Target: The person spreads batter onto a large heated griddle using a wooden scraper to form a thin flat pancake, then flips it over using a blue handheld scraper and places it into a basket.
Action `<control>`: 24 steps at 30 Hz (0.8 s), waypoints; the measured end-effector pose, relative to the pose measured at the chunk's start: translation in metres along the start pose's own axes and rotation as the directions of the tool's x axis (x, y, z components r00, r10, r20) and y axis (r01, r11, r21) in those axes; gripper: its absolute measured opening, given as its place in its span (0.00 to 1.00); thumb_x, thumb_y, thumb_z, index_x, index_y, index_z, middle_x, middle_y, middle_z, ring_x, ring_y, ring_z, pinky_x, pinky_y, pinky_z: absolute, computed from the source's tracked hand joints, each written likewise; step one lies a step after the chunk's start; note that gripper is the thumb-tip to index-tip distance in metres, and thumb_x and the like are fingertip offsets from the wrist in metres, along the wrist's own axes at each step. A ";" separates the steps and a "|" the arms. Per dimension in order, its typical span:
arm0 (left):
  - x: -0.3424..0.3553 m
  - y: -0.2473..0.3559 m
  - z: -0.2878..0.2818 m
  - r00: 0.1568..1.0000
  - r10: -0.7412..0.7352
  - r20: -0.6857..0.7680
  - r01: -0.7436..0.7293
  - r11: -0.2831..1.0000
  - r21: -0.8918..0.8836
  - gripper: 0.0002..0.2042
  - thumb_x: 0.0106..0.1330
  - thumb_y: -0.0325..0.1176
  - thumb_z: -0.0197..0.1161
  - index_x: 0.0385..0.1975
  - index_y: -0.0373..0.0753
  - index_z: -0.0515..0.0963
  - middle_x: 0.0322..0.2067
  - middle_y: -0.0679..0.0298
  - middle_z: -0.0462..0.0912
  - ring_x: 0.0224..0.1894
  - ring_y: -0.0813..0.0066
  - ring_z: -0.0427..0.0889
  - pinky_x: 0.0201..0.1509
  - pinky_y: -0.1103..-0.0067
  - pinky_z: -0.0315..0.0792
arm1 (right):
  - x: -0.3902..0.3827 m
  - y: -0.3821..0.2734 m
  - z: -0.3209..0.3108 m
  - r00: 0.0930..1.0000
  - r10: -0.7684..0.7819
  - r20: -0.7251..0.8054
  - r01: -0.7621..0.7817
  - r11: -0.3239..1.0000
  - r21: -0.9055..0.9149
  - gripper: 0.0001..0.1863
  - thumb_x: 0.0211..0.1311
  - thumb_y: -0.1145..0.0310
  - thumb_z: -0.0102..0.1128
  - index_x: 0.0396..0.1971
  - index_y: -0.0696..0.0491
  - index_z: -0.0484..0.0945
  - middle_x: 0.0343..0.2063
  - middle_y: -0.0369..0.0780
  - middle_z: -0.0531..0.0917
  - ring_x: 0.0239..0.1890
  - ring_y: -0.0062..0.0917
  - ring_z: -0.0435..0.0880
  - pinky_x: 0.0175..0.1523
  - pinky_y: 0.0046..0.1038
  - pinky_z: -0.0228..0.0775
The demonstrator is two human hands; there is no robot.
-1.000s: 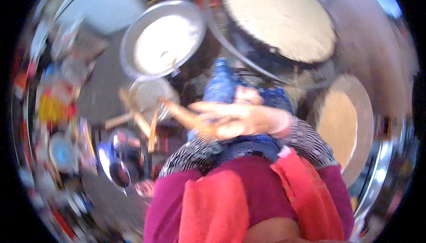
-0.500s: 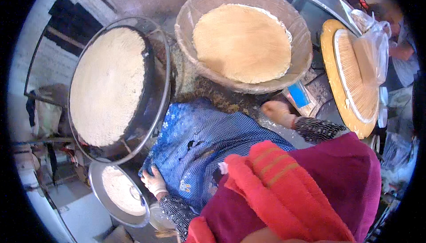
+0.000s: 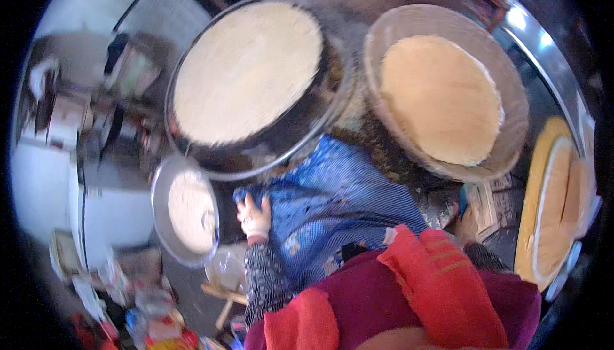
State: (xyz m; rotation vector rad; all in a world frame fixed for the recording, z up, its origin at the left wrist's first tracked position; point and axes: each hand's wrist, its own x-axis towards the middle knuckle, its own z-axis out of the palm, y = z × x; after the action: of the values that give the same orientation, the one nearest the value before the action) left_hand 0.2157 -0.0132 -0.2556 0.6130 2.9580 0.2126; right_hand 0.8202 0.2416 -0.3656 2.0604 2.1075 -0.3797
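My left hand [image 3: 254, 217] grips the edge of a blue checked apron [image 3: 332, 190] over my lap, beside a metal bowl of pale batter [image 3: 187, 208]. My right hand [image 3: 465, 227] is low at the right, dim and partly hidden by my sleeve and clothing, near some wooden pieces [image 3: 486, 209]; its fingers are unclear. Ahead of me lies a large round griddle covered with a pale, flat layer [image 3: 246, 72]. To its right is a round woven basket [image 3: 511, 107] holding a golden flat round [image 3: 438, 97].
A yellow board with flat rounds [image 3: 534, 235] stands at the far right beside a steel edge. At the left are a white cabinet [image 3: 112, 222], a cluttered shelf and several bags on the floor. A wooden stool [image 3: 224, 295] is below the bowl.
My hands, together a second ago, are now apart, the left at the apron's edge. My view swung sharply, then partly back, so griddle and basket sit further right than half a second ago.
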 end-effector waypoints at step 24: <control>-0.014 -0.022 -0.006 0.981 -0.193 0.024 0.194 0.966 -0.168 0.29 0.61 0.53 0.62 0.59 0.43 0.71 0.61 0.49 0.67 0.58 0.43 0.69 0.59 0.58 0.70 | 0.029 -0.567 -0.145 -0.128 -0.792 -0.596 0.979 -0.005 -0.203 0.14 0.34 0.71 0.61 0.28 0.40 0.79 0.30 0.29 0.83 0.38 0.27 0.81 0.45 0.39 0.65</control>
State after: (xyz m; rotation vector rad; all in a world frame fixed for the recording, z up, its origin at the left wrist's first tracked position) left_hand 0.2191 -0.0389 -0.2522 0.3001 2.9268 0.4358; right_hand 0.2614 0.3047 -0.2003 0.0226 3.8536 -0.2034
